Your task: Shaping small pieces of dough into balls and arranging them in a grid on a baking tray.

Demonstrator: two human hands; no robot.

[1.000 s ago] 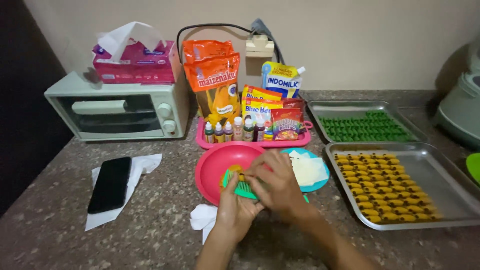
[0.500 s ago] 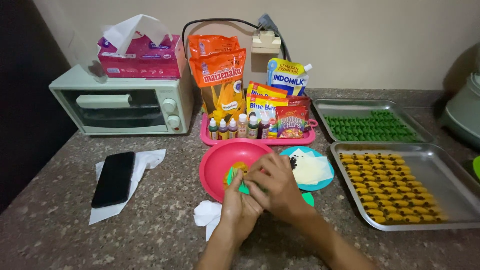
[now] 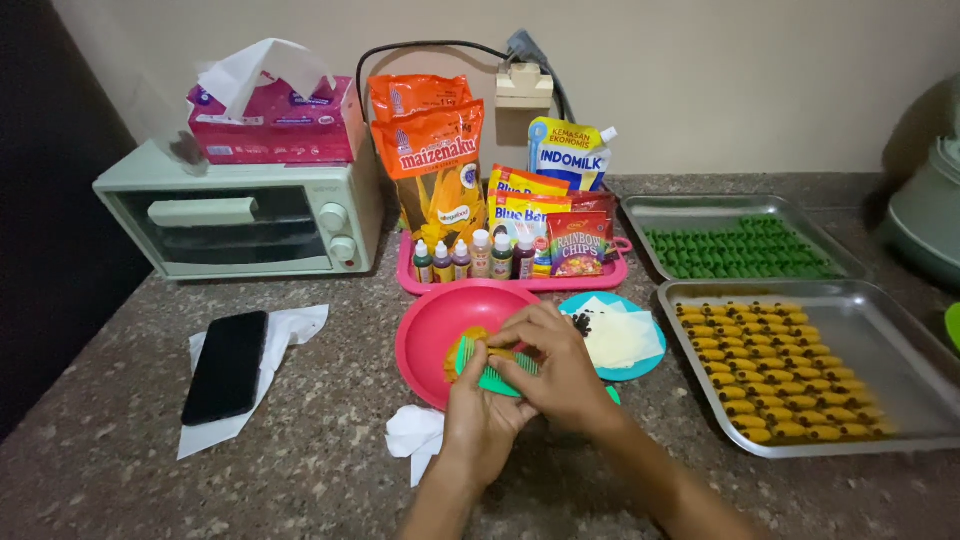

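- Left hand (image 3: 478, 415) grips green comb (image 3: 495, 368), long axis left-right, over pink bowl (image 3: 430, 330).
- Right hand (image 3: 560, 370) presses, probably dough, onto it.

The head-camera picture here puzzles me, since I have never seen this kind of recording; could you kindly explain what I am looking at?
There is no machine here. The single view comes from a camera worn on a person's head, looking down at their own two bare hands over a speckled stone counter.

The left hand holds a green comb over a pink bowl. The right hand presses a small piece of yellow dough against the comb's teeth.

Around them: a blue plate with white paper and dark chips, a tray of yellow shaped pieces, behind it a tray of green ones, a pink tray of packets and small colouring bottles, a small pale oven with a tissue box on top, and a black phone lying on tissue.
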